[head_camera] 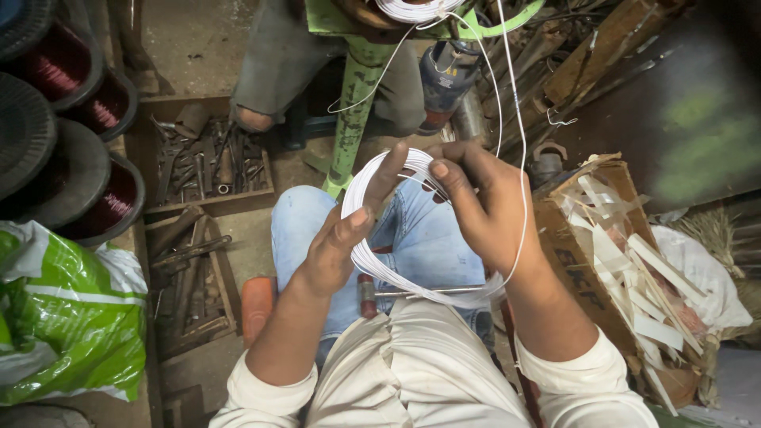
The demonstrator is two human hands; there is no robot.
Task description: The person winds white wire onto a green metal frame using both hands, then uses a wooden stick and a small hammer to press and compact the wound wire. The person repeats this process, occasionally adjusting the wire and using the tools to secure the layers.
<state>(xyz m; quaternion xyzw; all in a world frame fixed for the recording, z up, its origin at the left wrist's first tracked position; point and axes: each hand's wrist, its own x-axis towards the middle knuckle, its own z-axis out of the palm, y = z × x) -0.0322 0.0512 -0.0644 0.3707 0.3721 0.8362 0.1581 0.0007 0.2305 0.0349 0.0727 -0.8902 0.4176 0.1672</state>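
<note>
I hold a loop-shaped coil of thin white wire (372, 265) over my lap, in front of my blue jeans. My left hand (337, 246) grips the coil's left side, thumb on top and fingers reaching up to its upper edge. My right hand (483, 206) pinches the coil's top right between thumb and fingers. A single strand of white wire (501, 95) runs from my right hand up to a white wire winding (412, 9) on a green stand (353, 111). A screwdriver (420, 293) lies across my lap under the coil.
Spools of reddish copper wire (95, 103) sit in black rims at the left, above a green and white bag (63, 317). Wooden trays of metal tools (210, 162) lie on the floor. A cardboard box of white paper strips (626, 261) stands at the right. Another person's leg (269, 63) is beside the stand.
</note>
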